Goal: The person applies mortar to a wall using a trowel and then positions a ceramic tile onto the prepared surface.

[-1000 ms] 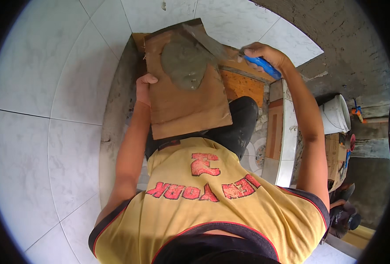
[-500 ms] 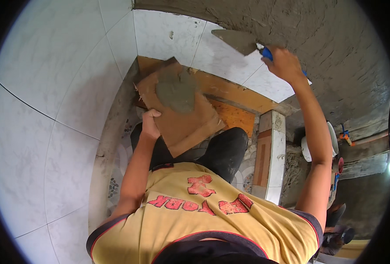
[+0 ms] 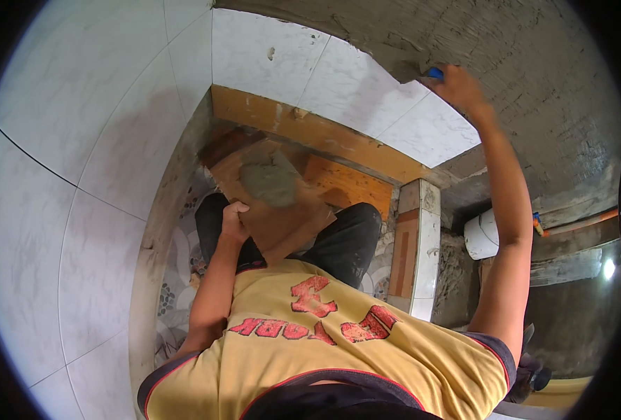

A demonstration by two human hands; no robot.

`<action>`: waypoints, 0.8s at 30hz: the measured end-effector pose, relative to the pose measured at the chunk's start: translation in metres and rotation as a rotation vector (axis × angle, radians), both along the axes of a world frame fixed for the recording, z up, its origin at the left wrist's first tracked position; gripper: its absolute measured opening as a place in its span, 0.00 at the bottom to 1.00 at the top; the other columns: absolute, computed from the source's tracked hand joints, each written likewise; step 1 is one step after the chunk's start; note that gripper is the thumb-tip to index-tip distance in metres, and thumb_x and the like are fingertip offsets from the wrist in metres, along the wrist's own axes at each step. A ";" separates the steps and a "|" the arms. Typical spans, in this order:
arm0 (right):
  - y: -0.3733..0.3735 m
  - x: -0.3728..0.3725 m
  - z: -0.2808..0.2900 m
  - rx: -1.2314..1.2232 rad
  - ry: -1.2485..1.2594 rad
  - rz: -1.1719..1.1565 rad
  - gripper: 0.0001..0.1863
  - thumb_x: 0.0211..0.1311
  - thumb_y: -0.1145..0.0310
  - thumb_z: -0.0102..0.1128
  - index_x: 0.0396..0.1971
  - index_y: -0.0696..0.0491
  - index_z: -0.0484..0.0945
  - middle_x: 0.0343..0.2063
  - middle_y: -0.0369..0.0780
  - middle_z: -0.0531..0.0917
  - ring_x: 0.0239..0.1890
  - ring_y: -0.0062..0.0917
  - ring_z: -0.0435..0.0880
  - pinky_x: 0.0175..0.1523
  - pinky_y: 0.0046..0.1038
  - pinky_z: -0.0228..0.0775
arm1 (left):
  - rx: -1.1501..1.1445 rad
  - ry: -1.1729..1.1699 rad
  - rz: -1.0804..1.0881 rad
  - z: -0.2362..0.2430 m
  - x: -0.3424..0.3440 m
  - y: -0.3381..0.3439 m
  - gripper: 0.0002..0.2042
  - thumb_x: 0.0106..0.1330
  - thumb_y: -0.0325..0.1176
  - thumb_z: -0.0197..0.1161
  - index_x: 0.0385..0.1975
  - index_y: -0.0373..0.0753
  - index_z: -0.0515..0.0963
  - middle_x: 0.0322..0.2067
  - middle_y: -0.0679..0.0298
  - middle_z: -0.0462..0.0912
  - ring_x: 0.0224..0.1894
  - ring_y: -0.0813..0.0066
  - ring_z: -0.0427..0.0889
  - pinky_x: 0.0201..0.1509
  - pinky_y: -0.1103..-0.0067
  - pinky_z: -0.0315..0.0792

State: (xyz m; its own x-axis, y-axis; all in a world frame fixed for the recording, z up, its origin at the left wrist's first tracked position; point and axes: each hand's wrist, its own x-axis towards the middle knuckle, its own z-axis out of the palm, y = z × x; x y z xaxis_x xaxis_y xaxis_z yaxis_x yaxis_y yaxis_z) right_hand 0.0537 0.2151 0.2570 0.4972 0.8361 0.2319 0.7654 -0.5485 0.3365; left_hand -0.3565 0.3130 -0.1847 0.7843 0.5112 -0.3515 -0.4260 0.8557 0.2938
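My left hand [image 3: 234,222] grips the near left edge of a flat brown board [image 3: 282,227], thumb on top. A mound of wet grey mortar [image 3: 268,179] lies on the board, which is held above my knees. At the upper right, my right hand [image 3: 463,89] is closed round the blue handle of a trowel [image 3: 407,70]. Its blade is up at the mortared wall [image 3: 492,42], just above the top edge of the white wall tiles [image 3: 352,77]; the grey blade is hard to tell from the mortar. Whether it touches the wall I cannot tell.
A wooden strip [image 3: 324,133] runs under the tile row, with an orange board [image 3: 356,187] below. White tiles [image 3: 107,140] cover the left wall. To the right are a low tiled ledge [image 3: 426,245], a white bucket [image 3: 482,234] and, farther off, another person [image 3: 531,371].
My right hand has moved the trowel slightly right and up, from in front of the tiles to the mortared wall. The board has been lowered towards my lap in my left hand.
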 end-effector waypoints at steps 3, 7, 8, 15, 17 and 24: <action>-0.009 0.007 0.023 -0.076 0.025 -0.011 0.21 0.60 0.54 0.63 0.46 0.53 0.84 0.38 0.52 0.86 0.45 0.50 0.84 0.50 0.46 0.76 | 0.006 -0.010 0.014 -0.001 -0.006 0.000 0.31 0.47 0.28 0.55 0.58 0.33 0.72 0.51 0.54 0.81 0.53 0.52 0.80 0.61 0.60 0.75; 0.006 0.025 0.035 -0.031 -0.116 0.073 0.22 0.59 0.53 0.61 0.44 0.55 0.84 0.39 0.52 0.85 0.47 0.50 0.83 0.51 0.45 0.74 | 0.007 -0.016 0.005 -0.002 -0.001 0.000 0.31 0.46 0.28 0.55 0.57 0.33 0.72 0.51 0.55 0.81 0.53 0.53 0.80 0.61 0.60 0.75; 0.011 0.035 0.037 -0.032 -0.064 0.102 0.22 0.59 0.52 0.61 0.44 0.56 0.83 0.40 0.53 0.85 0.47 0.50 0.82 0.52 0.44 0.73 | 0.024 -0.016 -0.012 -0.002 0.003 0.000 0.31 0.46 0.28 0.55 0.57 0.34 0.72 0.50 0.55 0.80 0.53 0.52 0.80 0.62 0.60 0.75; 0.051 0.012 0.021 -0.110 0.120 0.085 0.27 0.57 0.47 0.61 0.39 0.60 0.80 0.31 0.50 0.85 0.31 0.43 0.86 0.37 0.41 0.76 | -0.018 0.094 -0.035 -0.021 -0.001 -0.001 0.30 0.46 0.28 0.54 0.55 0.31 0.73 0.49 0.50 0.80 0.53 0.49 0.80 0.63 0.60 0.74; 0.039 0.015 0.024 -0.012 0.279 0.097 0.23 0.57 0.50 0.61 0.32 0.60 0.79 0.24 0.48 0.82 0.22 0.37 0.82 0.28 0.39 0.73 | -0.034 0.077 -0.040 -0.023 -0.005 0.001 0.29 0.46 0.28 0.54 0.55 0.30 0.73 0.49 0.50 0.81 0.52 0.49 0.80 0.63 0.60 0.74; 0.067 -0.042 0.083 -0.168 0.223 -0.011 0.26 0.60 0.51 0.60 0.16 0.61 0.74 0.23 0.48 0.81 0.15 0.32 0.77 0.23 0.38 0.69 | -0.040 0.062 -0.143 -0.039 -0.002 0.006 0.26 0.48 0.30 0.55 0.51 0.29 0.75 0.47 0.49 0.82 0.50 0.50 0.81 0.61 0.60 0.75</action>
State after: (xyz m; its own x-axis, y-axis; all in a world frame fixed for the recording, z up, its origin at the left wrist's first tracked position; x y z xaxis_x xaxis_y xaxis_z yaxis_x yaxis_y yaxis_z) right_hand 0.0121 0.2823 0.3396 0.5296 0.8478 -0.0257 0.8252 -0.5080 0.2469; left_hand -0.3587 0.3187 -0.2236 0.8244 0.3804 -0.4191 -0.2811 0.9179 0.2802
